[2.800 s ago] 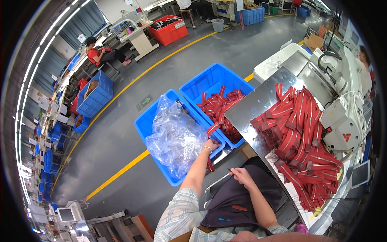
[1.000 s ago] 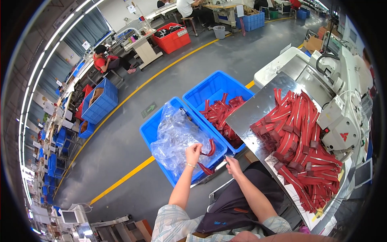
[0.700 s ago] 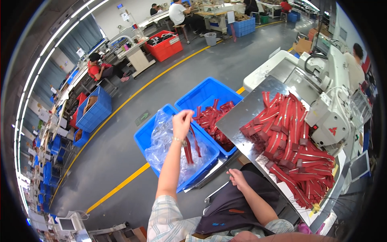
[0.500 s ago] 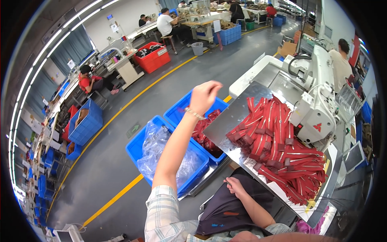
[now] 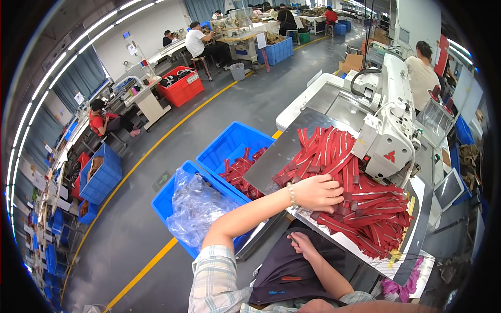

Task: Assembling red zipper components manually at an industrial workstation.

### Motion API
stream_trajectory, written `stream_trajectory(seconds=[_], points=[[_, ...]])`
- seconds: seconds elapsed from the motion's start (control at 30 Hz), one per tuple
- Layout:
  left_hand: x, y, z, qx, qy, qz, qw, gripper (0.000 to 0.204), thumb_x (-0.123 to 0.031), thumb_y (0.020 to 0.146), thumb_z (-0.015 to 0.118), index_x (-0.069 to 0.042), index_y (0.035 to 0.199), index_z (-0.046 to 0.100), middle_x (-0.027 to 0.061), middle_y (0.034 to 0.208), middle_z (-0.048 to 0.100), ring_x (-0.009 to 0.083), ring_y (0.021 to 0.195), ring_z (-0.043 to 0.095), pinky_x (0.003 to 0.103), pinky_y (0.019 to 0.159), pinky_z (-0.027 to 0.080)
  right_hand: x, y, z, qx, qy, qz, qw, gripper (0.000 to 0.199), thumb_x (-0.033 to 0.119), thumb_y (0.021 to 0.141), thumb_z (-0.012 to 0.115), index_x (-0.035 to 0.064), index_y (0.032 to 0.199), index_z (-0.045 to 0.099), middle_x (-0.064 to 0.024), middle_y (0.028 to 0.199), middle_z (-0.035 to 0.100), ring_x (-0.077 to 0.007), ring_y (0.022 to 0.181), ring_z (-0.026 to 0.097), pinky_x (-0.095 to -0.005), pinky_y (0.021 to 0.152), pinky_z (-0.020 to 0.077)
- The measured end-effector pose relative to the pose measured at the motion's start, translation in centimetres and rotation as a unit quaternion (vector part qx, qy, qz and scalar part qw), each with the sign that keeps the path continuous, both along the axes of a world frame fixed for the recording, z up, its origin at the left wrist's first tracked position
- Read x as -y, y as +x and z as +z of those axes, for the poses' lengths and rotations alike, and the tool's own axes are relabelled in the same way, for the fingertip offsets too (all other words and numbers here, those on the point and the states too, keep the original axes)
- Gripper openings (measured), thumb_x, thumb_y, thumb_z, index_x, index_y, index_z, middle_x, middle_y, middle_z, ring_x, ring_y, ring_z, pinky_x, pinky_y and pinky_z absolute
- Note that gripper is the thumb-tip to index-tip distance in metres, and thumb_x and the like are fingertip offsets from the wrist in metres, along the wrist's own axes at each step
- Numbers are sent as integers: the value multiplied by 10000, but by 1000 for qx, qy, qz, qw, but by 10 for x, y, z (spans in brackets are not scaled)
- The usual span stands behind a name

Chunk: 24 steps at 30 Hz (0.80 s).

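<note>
My left hand [image 5: 319, 193], a bracelet on its wrist, reaches across to a heap of red zipper strips [image 5: 360, 195] and rests on its near left side. Its fingers are stretched out and slightly apart over the strips; the fingertips are partly hidden. The strips have pale teeth and small dark red end tabs, and they lie on a metal work plate [image 5: 271, 166]. Low over my dark apron [image 5: 308, 268], my right hand [image 5: 302, 244] is closed, with a small dark thing at its fingertips that I cannot make out.
A white sewing machine head [image 5: 389, 141] stands beyond the heap. Left of the plate, one blue bin [image 5: 224, 143] holds more red strips and another [image 5: 162, 201] holds clear plastic bags [image 5: 198, 203]. A screen [image 5: 448, 188] is at the right. Other people sit at far benches.
My left hand has come down and to the right, from above the blue bins onto the zipper strips. The right hand stays closed over the apron. The whole view has shifted slightly.
</note>
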State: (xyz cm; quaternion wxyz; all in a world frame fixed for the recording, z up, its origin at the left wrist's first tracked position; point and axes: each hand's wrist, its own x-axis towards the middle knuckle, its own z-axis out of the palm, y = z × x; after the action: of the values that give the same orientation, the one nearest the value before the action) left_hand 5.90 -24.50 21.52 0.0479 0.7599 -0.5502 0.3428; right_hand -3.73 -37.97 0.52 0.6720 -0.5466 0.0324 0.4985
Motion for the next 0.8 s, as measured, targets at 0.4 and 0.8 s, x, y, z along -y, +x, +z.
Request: stream_trajectory(seconds=[0.4,0.8], points=[[-214,-15,-93,-112,-509,488,700,238,-6,694,481,-68,923,465,83,924,517,247,890,460,377,793,322,-10,-15,-2,-50,16,39,998,239,290,886,453,66,910,533,41,550,388,-8,370,235,-174,348,156],[-199,-5,-261,-512,76,644,564,482,-511,667,609,-117,943,640,76,1004,608,249,1023,507,363,842,332,-36,-15,-1,-67,15,78,995,240,244,909,388,39,930,511,35,550,386,-18,375,240,-177,361,174]])
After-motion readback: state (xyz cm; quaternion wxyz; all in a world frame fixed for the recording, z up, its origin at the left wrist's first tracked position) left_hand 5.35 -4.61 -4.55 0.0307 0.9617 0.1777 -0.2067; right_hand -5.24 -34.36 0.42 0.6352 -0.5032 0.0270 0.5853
